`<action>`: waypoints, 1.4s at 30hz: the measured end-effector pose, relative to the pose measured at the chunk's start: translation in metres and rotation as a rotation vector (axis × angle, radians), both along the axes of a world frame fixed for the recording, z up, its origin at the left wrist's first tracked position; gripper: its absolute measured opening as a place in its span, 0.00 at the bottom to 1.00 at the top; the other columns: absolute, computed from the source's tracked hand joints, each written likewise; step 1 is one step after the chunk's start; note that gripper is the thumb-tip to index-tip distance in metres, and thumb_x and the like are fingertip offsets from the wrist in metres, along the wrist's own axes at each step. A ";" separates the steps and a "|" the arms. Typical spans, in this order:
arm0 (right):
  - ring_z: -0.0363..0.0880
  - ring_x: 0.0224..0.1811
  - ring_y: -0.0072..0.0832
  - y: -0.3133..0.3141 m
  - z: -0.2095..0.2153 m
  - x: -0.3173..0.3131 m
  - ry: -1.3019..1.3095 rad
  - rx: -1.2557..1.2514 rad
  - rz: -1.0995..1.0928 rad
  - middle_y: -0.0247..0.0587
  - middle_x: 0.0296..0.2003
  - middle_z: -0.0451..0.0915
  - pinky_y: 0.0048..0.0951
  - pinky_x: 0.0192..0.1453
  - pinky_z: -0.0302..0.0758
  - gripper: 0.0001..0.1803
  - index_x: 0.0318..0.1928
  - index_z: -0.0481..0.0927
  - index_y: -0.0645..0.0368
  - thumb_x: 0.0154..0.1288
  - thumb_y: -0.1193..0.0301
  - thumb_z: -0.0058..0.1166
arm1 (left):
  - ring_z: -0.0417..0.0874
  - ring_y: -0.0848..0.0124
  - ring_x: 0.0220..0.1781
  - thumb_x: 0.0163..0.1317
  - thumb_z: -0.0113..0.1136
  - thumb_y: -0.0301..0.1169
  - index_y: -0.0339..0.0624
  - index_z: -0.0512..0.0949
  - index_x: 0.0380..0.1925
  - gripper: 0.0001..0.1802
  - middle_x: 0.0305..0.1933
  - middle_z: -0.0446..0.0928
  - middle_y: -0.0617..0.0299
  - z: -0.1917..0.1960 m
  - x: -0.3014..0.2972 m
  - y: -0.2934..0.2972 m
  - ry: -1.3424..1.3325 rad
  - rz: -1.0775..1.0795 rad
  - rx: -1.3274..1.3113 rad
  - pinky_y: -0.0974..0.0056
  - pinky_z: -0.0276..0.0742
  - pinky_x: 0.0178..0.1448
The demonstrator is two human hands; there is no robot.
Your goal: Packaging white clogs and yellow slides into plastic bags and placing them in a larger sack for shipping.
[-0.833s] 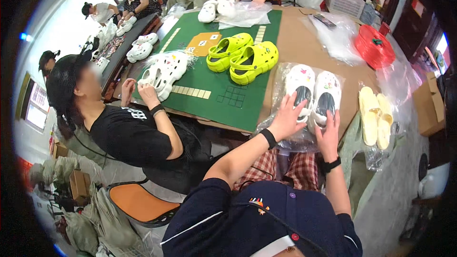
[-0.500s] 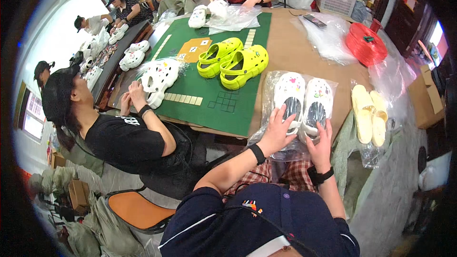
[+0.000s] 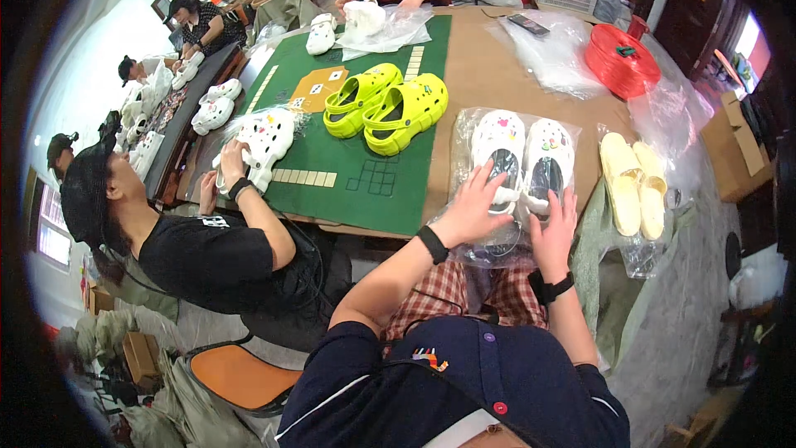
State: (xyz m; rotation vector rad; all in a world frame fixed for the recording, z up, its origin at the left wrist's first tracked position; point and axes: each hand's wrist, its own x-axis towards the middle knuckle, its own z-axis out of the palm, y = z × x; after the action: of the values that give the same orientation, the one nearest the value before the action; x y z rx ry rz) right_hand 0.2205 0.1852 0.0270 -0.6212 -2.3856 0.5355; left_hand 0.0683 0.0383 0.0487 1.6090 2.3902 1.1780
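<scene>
We note little change: the white clogs [image 3: 549, 143] remain at the near table [image 3: 473, 54] edge, in or on a clear plastic bag [image 3: 497, 260], so heel handling apparently continues. Our left hand [image 3: 474, 209], spread open, touches the left heel; our right hand [image 3: 554, 226], half open, the right. Firm grasp: we cannot tell.

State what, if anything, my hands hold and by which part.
Your left hand and right hand are at the heel ends of the white clogs before you; whether they grip is unclear.

Brown table [image 3: 489, 58] carries green mat [image 3: 332, 149], clear plastic [image 3: 547, 68], bagged white clogs [image 3: 500, 134]
</scene>
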 end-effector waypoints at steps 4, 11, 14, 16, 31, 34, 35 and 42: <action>0.51 0.70 0.58 -0.008 0.002 0.006 0.089 -0.120 -0.052 0.64 0.68 0.53 0.47 0.72 0.53 0.38 0.64 0.62 0.66 0.56 0.63 0.61 | 0.55 0.43 0.71 0.50 0.69 0.41 0.39 0.62 0.64 0.42 0.71 0.51 0.37 0.008 -0.001 -0.011 0.090 0.053 -0.086 0.46 0.54 0.71; 0.58 0.67 0.51 -0.007 0.021 0.033 0.317 -0.159 -0.097 0.58 0.65 0.59 0.45 0.70 0.57 0.32 0.61 0.63 0.66 0.58 0.68 0.58 | 0.52 0.45 0.72 0.35 0.77 0.51 0.41 0.58 0.66 0.58 0.71 0.49 0.40 0.011 0.023 -0.051 0.172 0.099 -0.136 0.39 0.49 0.71; 0.73 0.53 0.44 -0.015 0.027 0.055 0.480 -0.064 -0.035 0.51 0.50 0.75 0.41 0.58 0.69 0.17 0.47 0.74 0.63 0.56 0.75 0.56 | 0.54 0.46 0.71 0.36 0.77 0.48 0.41 0.59 0.66 0.57 0.70 0.51 0.40 0.008 0.030 -0.064 0.211 0.109 -0.237 0.41 0.51 0.70; 0.75 0.49 0.43 -0.022 0.014 0.070 0.369 -0.143 0.174 0.49 0.45 0.77 0.39 0.55 0.71 0.13 0.43 0.76 0.62 0.56 0.75 0.56 | 0.57 0.43 0.69 0.37 0.77 0.40 0.40 0.59 0.65 0.54 0.68 0.55 0.40 -0.002 0.028 -0.072 0.268 0.154 -0.209 0.46 0.55 0.69; 0.53 0.70 0.53 -0.014 0.008 0.058 0.142 -0.081 -0.031 0.62 0.68 0.53 0.42 0.74 0.52 0.37 0.68 0.53 0.70 0.58 0.79 0.49 | 0.76 0.65 0.29 0.58 0.62 0.24 0.36 0.79 0.36 0.06 0.30 0.75 0.56 0.030 0.021 -0.071 0.263 0.289 0.187 0.65 0.74 0.34; 0.53 0.71 0.52 -0.019 0.012 0.062 0.143 -0.128 -0.015 0.62 0.67 0.55 0.40 0.74 0.51 0.38 0.68 0.53 0.70 0.57 0.79 0.50 | 0.76 0.65 0.28 0.59 0.61 0.26 0.37 0.79 0.36 0.06 0.30 0.75 0.57 0.027 0.024 -0.073 0.247 0.311 0.208 0.65 0.73 0.33; 0.53 0.71 0.52 -0.021 0.014 0.062 0.143 -0.127 -0.014 0.62 0.67 0.55 0.40 0.74 0.51 0.38 0.68 0.53 0.70 0.57 0.79 0.50 | 0.76 0.65 0.28 0.60 0.61 0.27 0.37 0.78 0.37 0.07 0.30 0.75 0.56 0.027 0.026 -0.073 0.185 0.348 0.190 0.65 0.74 0.33; 0.55 0.71 0.47 -0.023 0.007 0.065 0.271 -0.392 -0.004 0.59 0.68 0.54 0.37 0.72 0.55 0.39 0.70 0.49 0.68 0.59 0.80 0.48 | 0.80 0.61 0.32 0.61 0.58 0.27 0.38 0.78 0.40 0.09 0.32 0.78 0.53 0.019 0.032 -0.086 0.074 0.476 -0.090 0.61 0.76 0.39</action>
State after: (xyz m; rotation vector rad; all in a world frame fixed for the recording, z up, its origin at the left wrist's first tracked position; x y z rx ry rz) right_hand 0.2855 0.1621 0.0343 -0.6707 -2.0368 1.0317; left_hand 0.1005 -0.0477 0.0676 1.1058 2.9288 1.0517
